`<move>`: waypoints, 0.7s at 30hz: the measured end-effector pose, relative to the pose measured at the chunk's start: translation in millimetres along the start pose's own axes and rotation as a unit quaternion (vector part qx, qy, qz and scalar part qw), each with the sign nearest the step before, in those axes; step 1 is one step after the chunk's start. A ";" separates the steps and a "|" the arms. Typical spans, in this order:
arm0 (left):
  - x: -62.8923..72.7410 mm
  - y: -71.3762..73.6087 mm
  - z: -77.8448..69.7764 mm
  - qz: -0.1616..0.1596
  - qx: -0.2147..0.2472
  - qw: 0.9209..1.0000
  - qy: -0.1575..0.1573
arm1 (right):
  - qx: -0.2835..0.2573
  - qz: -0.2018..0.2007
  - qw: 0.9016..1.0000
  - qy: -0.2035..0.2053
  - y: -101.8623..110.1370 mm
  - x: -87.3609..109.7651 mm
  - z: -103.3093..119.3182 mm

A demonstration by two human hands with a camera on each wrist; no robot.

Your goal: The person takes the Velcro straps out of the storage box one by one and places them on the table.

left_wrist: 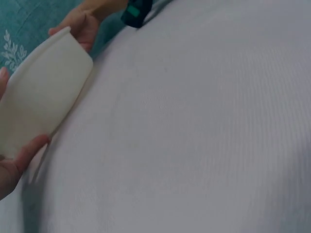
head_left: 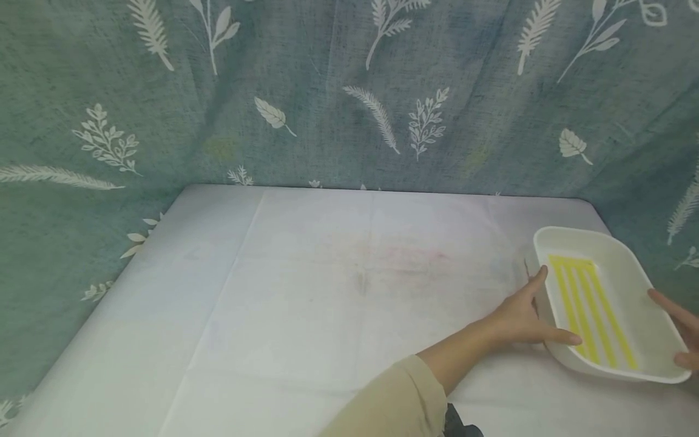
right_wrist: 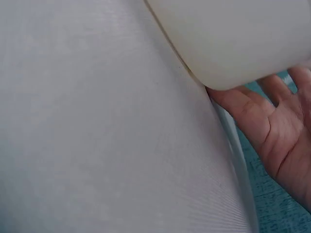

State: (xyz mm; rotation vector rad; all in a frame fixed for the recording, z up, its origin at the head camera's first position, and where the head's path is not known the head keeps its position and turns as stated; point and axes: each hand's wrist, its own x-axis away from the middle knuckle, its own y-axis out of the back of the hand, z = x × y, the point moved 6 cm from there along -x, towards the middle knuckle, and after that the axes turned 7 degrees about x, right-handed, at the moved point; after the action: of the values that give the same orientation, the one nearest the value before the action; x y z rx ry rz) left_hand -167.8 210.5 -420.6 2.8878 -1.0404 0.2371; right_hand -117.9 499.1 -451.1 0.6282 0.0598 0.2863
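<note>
The white table (head_left: 295,315) is widest; at its right edge is the white tub (head_left: 636,303), though whether it rests fully or is slightly raised I cannot tell. It looks like plastic — probably light, stiff, a little slick along the walls — so rim and lower corners seem the surest holds. The left forearm (head_left: 461,352) angles rightward, the left hand (head_left: 519,318) gripping the tub's left side with digits well apart. Opposite, the right hand (right_wrist: 286,126) grips the other side, palm partly showing.
</note>
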 end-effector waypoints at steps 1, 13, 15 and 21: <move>0.4 1.3 -0.1 0.003 -0.014 1.000 -0.005 | -0.015 0.009 1.000 -0.009 -1.0 0.3 -2.9; 7.3 7.4 0.9 0.033 0.030 0.999 0.012 | -0.233 0.053 0.971 0.024 -12.4 -3.6 -1.0; 9.1 9.4 2.4 0.028 0.034 0.999 0.022 | -0.251 0.067 0.966 0.002 -13.9 -4.0 -0.6; 13.5 19.0 3.5 0.019 0.034 0.999 0.016 | -0.222 0.050 0.970 -0.086 -19.1 -3.9 -3.8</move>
State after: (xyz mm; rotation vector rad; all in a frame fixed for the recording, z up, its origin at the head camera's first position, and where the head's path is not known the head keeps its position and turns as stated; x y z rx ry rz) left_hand -169.3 187.0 -421.7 2.9156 -1.1035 0.3255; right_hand -117.5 485.4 -465.5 0.2082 -0.1993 0.3284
